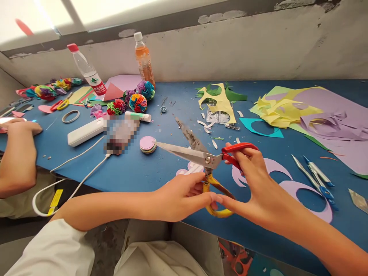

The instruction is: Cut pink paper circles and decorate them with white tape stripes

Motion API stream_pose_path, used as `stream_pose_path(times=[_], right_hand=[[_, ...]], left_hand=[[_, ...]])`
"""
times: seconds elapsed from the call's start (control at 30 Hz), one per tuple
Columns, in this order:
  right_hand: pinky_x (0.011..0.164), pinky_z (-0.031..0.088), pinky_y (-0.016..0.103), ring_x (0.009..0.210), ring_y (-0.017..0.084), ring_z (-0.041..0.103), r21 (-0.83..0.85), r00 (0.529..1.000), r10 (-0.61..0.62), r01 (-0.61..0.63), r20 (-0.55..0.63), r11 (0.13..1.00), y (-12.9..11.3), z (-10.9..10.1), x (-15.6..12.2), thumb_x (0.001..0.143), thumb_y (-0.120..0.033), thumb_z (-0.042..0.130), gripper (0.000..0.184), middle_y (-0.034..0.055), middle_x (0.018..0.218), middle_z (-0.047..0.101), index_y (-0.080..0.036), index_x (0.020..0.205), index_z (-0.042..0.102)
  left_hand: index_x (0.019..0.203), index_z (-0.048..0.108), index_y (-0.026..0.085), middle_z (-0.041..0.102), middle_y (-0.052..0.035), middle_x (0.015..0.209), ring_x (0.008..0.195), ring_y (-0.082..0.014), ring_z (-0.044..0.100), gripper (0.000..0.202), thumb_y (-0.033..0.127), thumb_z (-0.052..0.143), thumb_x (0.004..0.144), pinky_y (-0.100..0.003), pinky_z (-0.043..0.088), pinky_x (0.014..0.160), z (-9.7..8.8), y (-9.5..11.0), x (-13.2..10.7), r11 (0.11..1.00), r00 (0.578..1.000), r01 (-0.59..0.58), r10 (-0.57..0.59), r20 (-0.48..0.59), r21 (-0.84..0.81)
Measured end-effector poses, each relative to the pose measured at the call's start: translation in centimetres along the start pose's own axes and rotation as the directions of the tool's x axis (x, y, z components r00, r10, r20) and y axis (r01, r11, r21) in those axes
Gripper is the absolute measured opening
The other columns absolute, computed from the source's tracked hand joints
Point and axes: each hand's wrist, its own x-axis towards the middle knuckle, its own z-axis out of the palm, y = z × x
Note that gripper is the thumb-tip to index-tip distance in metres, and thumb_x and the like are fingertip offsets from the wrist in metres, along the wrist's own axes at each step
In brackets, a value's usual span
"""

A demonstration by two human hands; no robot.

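Scissors (pixel 198 156) with one red and one yellow handle loop are held up over the near edge of the blue table (pixel 161 172), a little right of centre, with the blades spread wide and pointing left. At the far left another person's forearm (pixel 17 153) rests on the table edge, with paper flowers behind it. Next come a clear bottle with a red cap (pixel 87 73), leaning, and a tape ring (pixel 70 116). In front of them lies a white power bank (pixel 85 132), whose white cable (pixel 77 168) loops off the table. Further right are bright paper balls (pixel 138 101), an orange drink bottle (pixel 143 59) standing by the wall, a glue stick (pixel 138 116), and a small stack of round paper discs (pixel 147 144) just beyond the blade tips. The left hand (pixel 181 197) is curled nearly closed, its thumb and fingertips pinching the yellow loop from the left. The right hand (pixel 258 184) is half open: its upper fingers hook into the red loop and its thumb stretches down to the yellow loop, meeting the left fingertips. Under the hands lie pale purple cut-out rings (pixel 304 191). Behind them are yellow scraps (pixel 218 101) and a teal cut-out (pixel 260 128). Towards the right edge are a heap of yellow trimmings (pixel 283 109), a large purple sheet (pixel 339 126) and blue-tipped metal tools (pixel 316 176).
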Motion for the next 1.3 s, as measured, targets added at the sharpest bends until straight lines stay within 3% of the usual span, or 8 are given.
stream_pose_path(times=[0.17,0.3,0.37,0.47,0.63,0.77,1.0,1.3], right_hand=[[0.048,0.057,0.033,0.070,0.021,0.057,-0.129,0.994,0.025,-0.039,-0.108,0.991,0.5,-0.1,0.1,0.069,-0.080,0.053,0.082,0.0111,0.103,0.045,-0.021,0.125,0.044],[0.049,0.058,0.033,0.076,0.023,0.056,-0.267,0.991,-0.018,-0.018,-0.132,0.963,0.9,0.2,0.2,0.068,-0.086,0.046,0.089,0.0129,0.102,0.045,-0.015,0.122,0.048],[0.054,0.059,0.035,0.078,0.024,0.055,-0.301,0.987,-0.042,-0.006,-0.154,0.954,0.8,0.3,0.2,0.069,-0.089,0.039,0.096,0.0137,0.103,0.045,-0.013,0.128,0.046],[0.060,0.059,0.039,0.087,0.028,0.054,-0.334,0.981,-0.059,-0.007,-0.186,0.943,0.2,0.2,0.0,0.071,-0.088,0.034,0.101,0.0155,0.105,0.046,-0.012,0.137,0.041],[0.075,0.058,0.044,0.104,0.032,0.051,-0.369,0.969,-0.092,0.000,-0.230,0.929,-0.9,0.0,-0.5,0.077,-0.082,0.034,0.101,0.0171,0.109,0.045,-0.013,0.150,0.028],[0.076,0.058,0.042,0.100,0.029,0.054,-0.411,0.933,-0.215,0.081,-0.290,0.908,-1.1,-0.1,-0.9,0.083,-0.075,0.034,0.095,0.0140,0.107,0.042,-0.014,0.154,0.017],[0.079,0.057,0.039,0.102,0.029,0.055,-0.462,0.898,-0.298,0.125,-0.324,0.878,-1.4,-0.1,-1.1,0.084,-0.072,0.040,0.097,0.0165,0.106,0.046,-0.006,0.153,0.021],[0.082,0.054,0.041,0.109,0.031,0.052,-0.524,0.928,-0.248,0.069,-0.279,0.849,-1.7,-0.1,-1.5,0.087,-0.071,0.034,0.096,0.0225,0.107,0.058,0.003,0.149,0.026]], left_hand=[[0.107,0.068,0.020,0.072,-0.0059,0.090,0.087,-0.0178,0.068,0.031,0.042,0.056,0.090,-0.030,0.057,0.081,-0.7,-0.8,-2.9,0.980,0.987,0.119,-0.134,-0.090,-0.159],[0.132,0.056,0.031,0.068,-0.0052,0.124,0.108,-0.0181,0.066,0.040,0.031,0.053,0.092,-0.030,0.055,0.094,-1.0,0.0,-6.3,0.975,0.998,-0.017,0.029,-0.052,0.222],[0.132,0.056,0.030,0.071,-0.0052,0.117,0.103,-0.0170,0.069,0.041,0.027,0.056,0.090,-0.026,0.057,0.090,-1.3,0.7,-7.9,0.842,0.975,-0.134,0.206,-0.083,0.523],[0.118,0.063,0.024,0.076,-0.0038,0.091,0.081,-0.0132,0.071,0.029,0.020,0.058,0.090,-0.020,0.058,0.076,-2.3,2.4,-9.3,0.545,0.861,-0.240,0.501,-0.083,0.803],[0.100,0.069,0.026,0.073,-0.0041,0.092,0.082,-0.0158,0.067,0.015,0.022,0.063,0.087,-0.029,0.057,0.079,-4.4,5.7,-8.6,0.213,0.704,-0.045,0.700,-0.120,0.976],[0.101,0.068,0.019,0.072,-0.0071,0.104,0.091,-0.0173,0.068,0.018,0.028,0.067,0.085,-0.031,0.055,0.082,-5.2,7.0,-6.7,0.247,0.738,0.029,0.649,-0.187,0.969],[0.082,0.069,0.018,0.073,-0.0007,0.085,0.074,-0.0099,0.067,0.005,0.022,0.067,0.085,-0.020,0.051,0.067,-4.9,7.3,-5.1,0.352,0.783,-0.079,0.601,-0.161,0.933],[0.081,0.069,0.016,0.073,-0.0009,0.081,0.071,-0.0088,0.065,0.010,0.018,0.061,0.088,-0.018,0.047,0.062,-4.8,8.0,-4.9,0.339,0.816,-0.071,0.561,-0.141,0.938]])
